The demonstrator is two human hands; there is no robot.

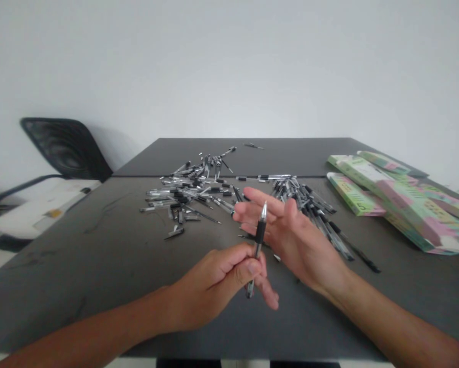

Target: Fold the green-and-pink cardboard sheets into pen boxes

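Observation:
Between the thumb and fingers of my left hand [217,286] is a pen [259,232] with a clear barrel, a black grip and a silver tip. It stands nearly upright, tip up. Just behind and to the right, my right hand [290,235] is open, its fingers stretched to the left and the thumb raised close to the pen's tip. Whether the right hand touches the pen, I cannot tell. Beyond the hands lies a loose heap of pen parts [191,191] on the left. A second pile of pens [306,199] lies behind my right hand, partly hidden by it.
Several green and pink printed boxes [405,199] are stacked at the right of the dark table [79,266]. A few thin parts [253,145] lie near the far edge. On the left stands a black mesh chair [66,148] with a white carton [33,209] beside it.

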